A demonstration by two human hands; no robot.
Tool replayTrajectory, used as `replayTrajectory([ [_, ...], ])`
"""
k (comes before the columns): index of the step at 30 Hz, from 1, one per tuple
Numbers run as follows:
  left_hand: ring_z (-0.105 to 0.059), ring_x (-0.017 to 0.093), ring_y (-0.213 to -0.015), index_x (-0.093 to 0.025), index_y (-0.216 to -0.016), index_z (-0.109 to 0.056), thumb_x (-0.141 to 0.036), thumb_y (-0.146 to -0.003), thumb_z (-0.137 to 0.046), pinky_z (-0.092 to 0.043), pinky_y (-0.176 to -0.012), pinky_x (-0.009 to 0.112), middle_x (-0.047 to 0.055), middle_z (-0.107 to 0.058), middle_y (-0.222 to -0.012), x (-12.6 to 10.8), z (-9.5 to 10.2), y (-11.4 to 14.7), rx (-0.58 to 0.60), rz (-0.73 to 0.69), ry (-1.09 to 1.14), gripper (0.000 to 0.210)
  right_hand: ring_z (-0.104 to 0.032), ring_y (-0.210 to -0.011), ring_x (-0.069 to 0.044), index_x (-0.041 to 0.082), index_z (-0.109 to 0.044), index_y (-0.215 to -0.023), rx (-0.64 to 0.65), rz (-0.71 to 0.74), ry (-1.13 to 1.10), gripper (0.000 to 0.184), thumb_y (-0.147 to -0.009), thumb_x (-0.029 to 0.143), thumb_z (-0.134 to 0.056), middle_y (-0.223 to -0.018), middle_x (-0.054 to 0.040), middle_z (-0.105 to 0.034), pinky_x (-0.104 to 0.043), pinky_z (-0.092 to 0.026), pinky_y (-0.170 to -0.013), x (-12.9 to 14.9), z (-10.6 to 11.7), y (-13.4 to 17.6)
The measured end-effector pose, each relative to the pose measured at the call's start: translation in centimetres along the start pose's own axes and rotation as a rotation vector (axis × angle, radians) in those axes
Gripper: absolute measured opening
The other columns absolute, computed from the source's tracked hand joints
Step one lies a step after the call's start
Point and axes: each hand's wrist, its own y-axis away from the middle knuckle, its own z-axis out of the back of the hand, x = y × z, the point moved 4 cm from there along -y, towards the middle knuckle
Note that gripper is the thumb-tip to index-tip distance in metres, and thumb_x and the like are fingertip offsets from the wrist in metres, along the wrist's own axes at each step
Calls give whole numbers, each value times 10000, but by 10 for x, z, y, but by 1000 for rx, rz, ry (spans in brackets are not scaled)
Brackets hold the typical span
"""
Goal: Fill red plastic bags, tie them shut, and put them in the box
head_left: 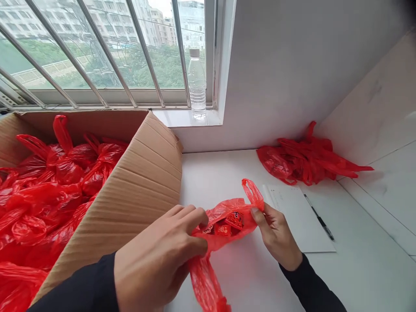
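Observation:
Between my two hands hangs a red plastic bag [224, 208], its mouth spread so that several small red wrapped packets [224, 227] show inside. My left hand [165, 251] is closed on the bag's left edge, and one handle loop [208, 286] droops below it. At the bag's right edge, my right hand [276, 234] pinches the plastic just under the other handle, which sticks up. The bag's bottom is hidden from this angle.
On the left stands a cardboard box [139, 182] full of tied red bags [58, 190]. A heap of red bags [302, 158] lies against the back wall. In front of it are a white notebook [299, 216] and a black pen [320, 219]. A water bottle [197, 86] stands on the sill.

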Motion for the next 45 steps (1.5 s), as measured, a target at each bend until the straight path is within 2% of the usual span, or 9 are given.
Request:
replayTrajectory([
  [5,-415,180,-759,-206,-633,-564,27,-629,-567,-278,-657,322,12,-489,-842,3,-2,1,38,57,-77,233,-528,-947,-223,238,-606,-823,-77,52,107,246,-946,448,-573,-915,-21,-566,-342,-395,-880,7,12,9],
  [10,-448,183,-718,-213,-627,-577,-47,-673,-588,-305,-634,318,29,-503,-818,6,-4,1,48,29,-60,173,-528,-779,-192,233,-620,-864,-17,-81,74,269,-934,489,-576,-801,5,-591,-316,-404,-732,10,12,15],
  [14,-485,185,-713,-214,-622,-577,-80,-648,-612,-355,-695,326,27,-522,-805,12,-10,2,107,36,-56,141,-456,-692,-166,223,-591,-799,-47,-81,111,309,-920,506,-585,-731,23,-537,-303,-378,-671,9,11,14],
  [26,-503,180,-709,-209,-631,-569,-47,-622,-589,-350,-690,321,18,-551,-804,12,-11,2,111,46,-63,164,-478,-676,-153,238,-516,-800,-54,-86,82,283,-925,482,-584,-726,33,-492,-292,-400,-667,20,8,18],
  [31,-484,162,-707,-215,-657,-585,-31,-648,-552,-322,-656,298,-4,-565,-810,13,-6,1,76,109,12,188,-557,-731,-175,257,-555,-882,-157,-114,80,252,-893,504,-602,-799,15,-580,-291,-448,-668,31,8,18],
  [36,-524,171,-718,-228,-684,-609,-72,-660,-587,-380,-691,289,5,-590,-805,14,-10,3,114,68,64,160,-602,-721,-190,271,-588,-952,-127,-77,103,255,-877,514,-613,-801,4,-638,-289,-477,-624,33,13,19],
  [41,-618,190,-995,-265,-906,-673,-211,-858,-522,-484,-870,263,22,-641,-1171,9,8,0,-24,138,286,168,-594,-696,-171,291,-593,-982,-77,-11,124,206,-892,473,-628,-795,22,-637,-276,-484,-623,39,17,16],
  [43,-626,193,-1072,-272,-947,-675,-323,-935,-451,-516,-874,241,16,-639,-1251,9,17,0,-158,206,393,229,-580,-675,-173,287,-594,-977,-115,-8,101,184,-902,452,-616,-759,23,-620,-287,-474,-613,47,18,13],
  [45,-661,222,-1047,-279,-990,-694,-475,-951,-413,-563,-820,264,25,-692,-1201,15,24,4,-341,308,444,344,-558,-640,-171,278,-602,-977,-155,17,70,169,-905,430,-603,-731,22,-603,-301,-456,-600,58,19,8],
])
